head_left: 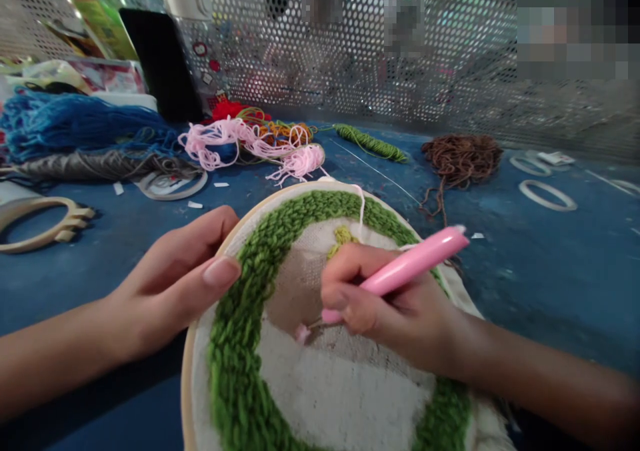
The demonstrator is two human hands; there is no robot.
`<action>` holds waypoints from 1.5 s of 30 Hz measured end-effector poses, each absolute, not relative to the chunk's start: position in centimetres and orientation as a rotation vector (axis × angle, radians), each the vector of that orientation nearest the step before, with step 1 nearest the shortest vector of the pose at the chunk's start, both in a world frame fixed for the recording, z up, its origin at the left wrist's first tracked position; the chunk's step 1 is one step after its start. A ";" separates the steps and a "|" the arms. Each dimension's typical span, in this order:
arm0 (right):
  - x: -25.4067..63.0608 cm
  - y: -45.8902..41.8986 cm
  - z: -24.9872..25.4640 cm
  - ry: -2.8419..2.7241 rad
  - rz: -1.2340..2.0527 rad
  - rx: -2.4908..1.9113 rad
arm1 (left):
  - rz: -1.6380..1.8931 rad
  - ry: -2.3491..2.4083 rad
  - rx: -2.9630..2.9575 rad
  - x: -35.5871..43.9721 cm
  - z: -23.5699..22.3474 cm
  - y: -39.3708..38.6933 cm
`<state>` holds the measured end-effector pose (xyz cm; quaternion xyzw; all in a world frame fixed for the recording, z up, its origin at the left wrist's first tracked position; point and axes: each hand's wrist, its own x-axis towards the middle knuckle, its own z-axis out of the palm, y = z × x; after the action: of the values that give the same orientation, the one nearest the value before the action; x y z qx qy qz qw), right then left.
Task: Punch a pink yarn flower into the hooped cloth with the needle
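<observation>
My left hand (170, 284) grips the left rim of a round wooden embroidery hoop (188, 371), its thumb pressed on the front of the cloth. The hoop is tilted up towards me. Off-white cloth (345, 391) is stretched in it, with a thick ring of green yarn stitches (235, 371) and a small yellow stitched patch (343, 240). In my right hand (395, 311) is a pink punch needle (415, 261), held like a pen. Its metal tip meets the cloth at a small tuft of pale pink stitches (303, 333). Pale pink yarn trails over the hoop's top edge.
Behind the hoop lie pink yarn (250, 141), blue yarn (85, 121), green yarn (370, 142) and brown yarn (463, 157). A smaller hoop (40, 241) is at the left. A black phone (160, 64) leans by bottles against a perforated metal screen (320, 51). Tape rings (547, 195) sit at right.
</observation>
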<state>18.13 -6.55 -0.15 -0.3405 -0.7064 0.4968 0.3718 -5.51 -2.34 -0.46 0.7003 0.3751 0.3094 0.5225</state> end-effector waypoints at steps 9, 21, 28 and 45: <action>17.7 -5.9 -0.5 -1.345 1.461 -0.999 | 0.746 0.945 1.717 -5.1 -0.4 -2.0; 18.0 -5.7 -0.6 -1.186 1.501 -0.899 | 0.720 0.970 1.740 -5.2 -0.4 -1.9; 17.9 -6.0 -0.5 -1.389 1.464 -0.820 | 0.726 0.937 1.774 -5.3 -0.2 -2.0; 18.0 -6.2 -0.8 -1.188 1.380 -0.885 | 0.775 0.964 1.632 -5.0 -0.4 -2.4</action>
<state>17.96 -6.15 -0.76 -0.3705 -0.4978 0.5779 0.5301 -4.98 -2.36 -0.40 0.6806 0.4022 0.3231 0.5202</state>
